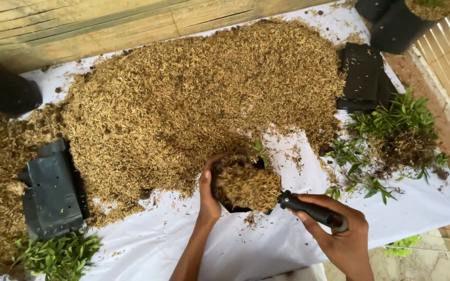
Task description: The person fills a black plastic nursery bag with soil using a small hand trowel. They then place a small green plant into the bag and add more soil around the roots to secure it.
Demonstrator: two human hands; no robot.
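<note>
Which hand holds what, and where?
Left hand cups the husk-filled black bag by its side; right hand grips a black tool handle.

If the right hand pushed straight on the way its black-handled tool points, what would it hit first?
Most likely the husk-filled black bag that the left hand steadies. The right hand aims its black-handled tool up-left at the bag's near side; the tip seems already at it, though depth is unclear.

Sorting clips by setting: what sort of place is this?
Probably a plant nursery potting spot: a big husk heap on a white sheet, black grow bags, loose seedlings.
</note>
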